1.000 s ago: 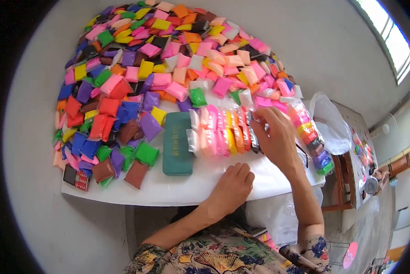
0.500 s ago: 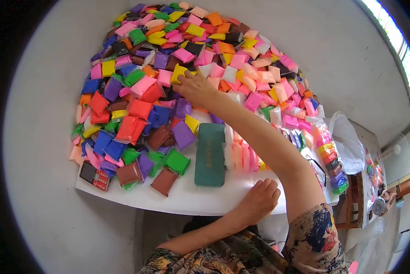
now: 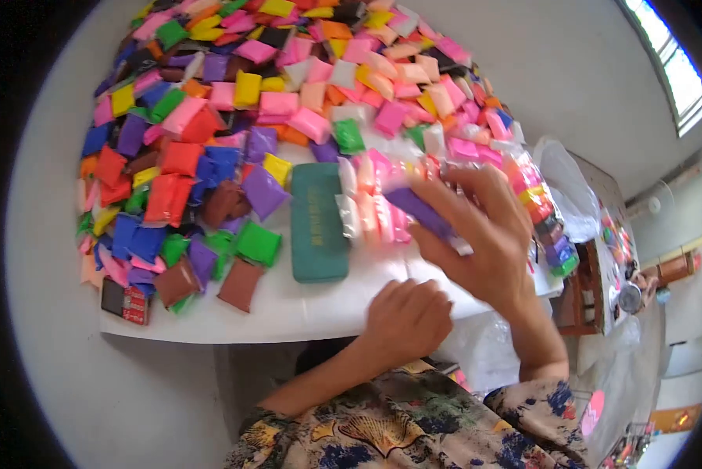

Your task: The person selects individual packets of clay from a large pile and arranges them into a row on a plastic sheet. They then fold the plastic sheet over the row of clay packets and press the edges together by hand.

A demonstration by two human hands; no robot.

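White table (image 3: 276, 316), front edge: left hand (image 3: 408, 322) clenched; blurred right hand (image 3: 484, 230) grasps a purple packet (image 3: 419, 209), partly hiding the packet row (image 3: 373, 205).

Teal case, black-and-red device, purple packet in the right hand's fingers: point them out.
Teal case (image 3: 320, 223): head view, middle of its top.
Black-and-red device (image 3: 125, 302): head view, near where black meets red.
Purple packet (image 3: 419, 209): head view, its blurred middle.
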